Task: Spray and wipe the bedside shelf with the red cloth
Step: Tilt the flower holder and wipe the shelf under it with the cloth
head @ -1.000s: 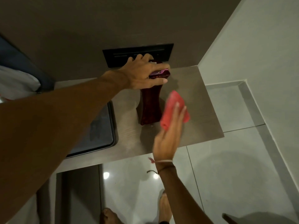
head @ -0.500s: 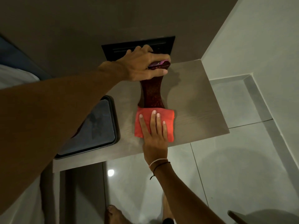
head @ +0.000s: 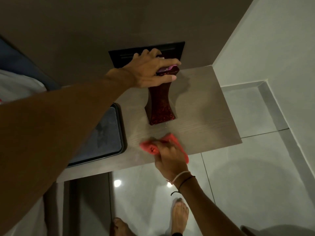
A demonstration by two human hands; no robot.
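Observation:
The bedside shelf [head: 201, 116] is a grey wood-grain board fixed in the corner of the wall. A tall dark red vase [head: 160, 106] stands in its middle. My left hand [head: 150, 70] grips the vase's rim from above. My right hand [head: 170, 157] is at the shelf's front edge, closed on the bunched red cloth [head: 151, 147], which presses on the board just in front of the vase. Part of the cloth hangs over the edge by my wrist. No spray bottle is in view.
A dark tray [head: 109, 133] lies on the shelf's left part, partly under my left forearm. A black wall panel [head: 175, 48] sits behind the vase. The white wall [head: 272, 48] closes the right side. Bedding [head: 15, 82] is at far left. My bare feet [head: 180, 213] stand on glossy tiles.
My right hand brought the cloth down flat in front of the vase, then pulled it toward the front edge, where it is now bunched. My left hand stayed on the vase.

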